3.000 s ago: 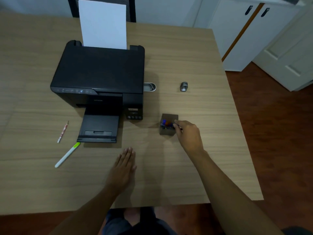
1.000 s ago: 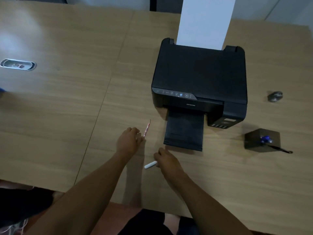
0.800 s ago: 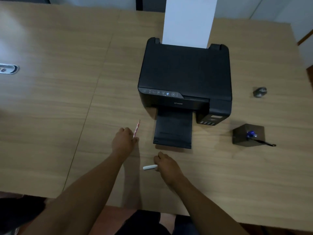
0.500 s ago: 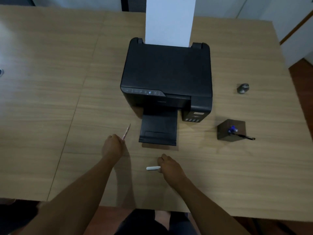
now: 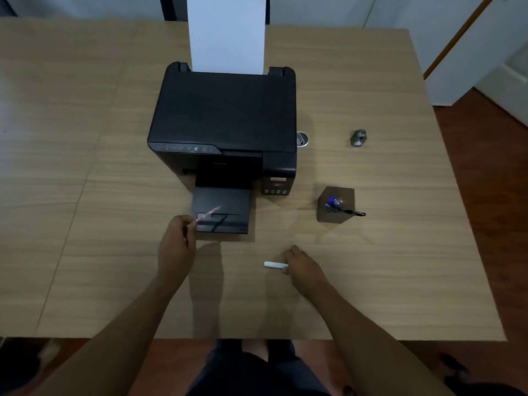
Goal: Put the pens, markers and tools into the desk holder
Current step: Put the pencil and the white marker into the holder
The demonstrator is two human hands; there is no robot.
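Observation:
My left hand (image 5: 177, 242) grips a thin pink pencil (image 5: 209, 213), lifted and blurred, its tip over the printer's output tray. My right hand (image 5: 301, 265) is closed around a white marker (image 5: 274, 264) whose end sticks out to the left, low over the table. The dark cube-shaped desk holder (image 5: 335, 205) stands to the right of the printer, with a blue-topped pen and a black tool poking out of it.
A black printer (image 5: 225, 121) with upright white paper (image 5: 227, 32) fills the middle of the wooden table (image 5: 371, 267). A small grey metal object (image 5: 358, 137) lies behind the holder. A round cable grommet (image 5: 302, 138) sits beside the printer. The table's right edge drops to a red-brown floor.
My left hand has lifted the pink pencil off the table and swung it right, over the printer tray. My right hand still holds the white marker. The view has shifted rightward.

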